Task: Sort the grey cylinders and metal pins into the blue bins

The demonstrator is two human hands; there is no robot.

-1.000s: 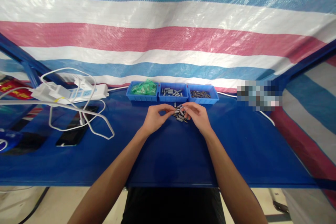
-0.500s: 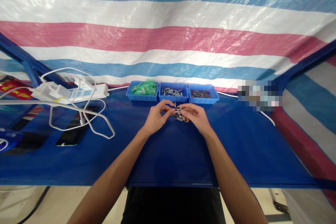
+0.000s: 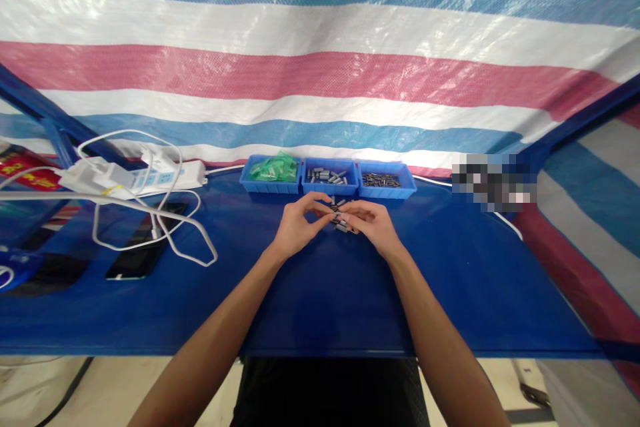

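Observation:
Over the middle of the blue table, my left hand (image 3: 299,225) and my right hand (image 3: 373,223) meet with thumbs and forefingers pinched. Small metal parts are between the fingertips, too small and partly covered to tell their exact kind. A little pile of loose grey and dark metal parts (image 3: 342,227) lies right below the fingers, half hidden by them. Just beyond my hands are a bin of short grey cylinders (image 3: 330,189) and, to its right, a bin of thin dark screw-like pieces (image 3: 387,193).
A third blue bin (image 3: 270,188) holds green plastic packets (image 3: 275,168). On the left are a white power strip (image 3: 185,175) with looped white cables, a dark phone (image 3: 137,257) and a red container (image 3: 30,170). A striped sheet (image 3: 310,73) hangs behind the table.
My fingertips have shifted slightly and come closer together over the pile, the right fingers tilting down a little. The bins and the other objects stay put.

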